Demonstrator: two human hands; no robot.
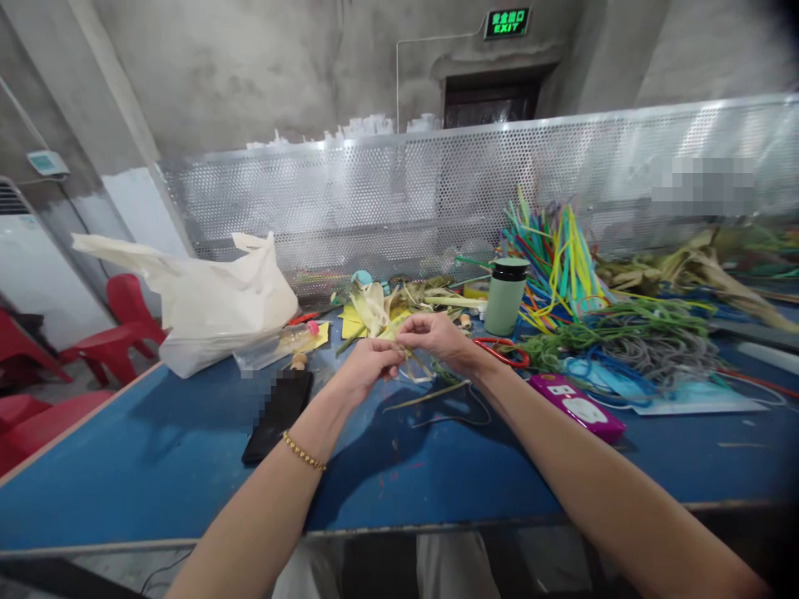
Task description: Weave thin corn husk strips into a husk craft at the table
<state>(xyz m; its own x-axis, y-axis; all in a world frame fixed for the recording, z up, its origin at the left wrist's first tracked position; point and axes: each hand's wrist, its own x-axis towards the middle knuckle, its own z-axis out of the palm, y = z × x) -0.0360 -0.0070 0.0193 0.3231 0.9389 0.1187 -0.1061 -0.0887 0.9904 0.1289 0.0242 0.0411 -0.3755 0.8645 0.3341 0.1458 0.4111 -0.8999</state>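
My left hand (368,363) and my right hand (434,337) meet above the blue table (156,457), fingers pinched together. Both grip a thin pale-green leaf strip (414,367) whose loose ends trail down onto the table toward the right. A bead bracelet circles my left wrist. Just behind my hands lies a heap of pale husk leaves (374,308) on yellow paper.
A black phone (279,413) lies left of my hands. A white plastic bag (215,304) sits at the left, a green cup (504,295) and red scissors (503,349) to the right, then coloured strips (558,249), a magenta box (578,406). Perforated metal screen behind; red chairs left.
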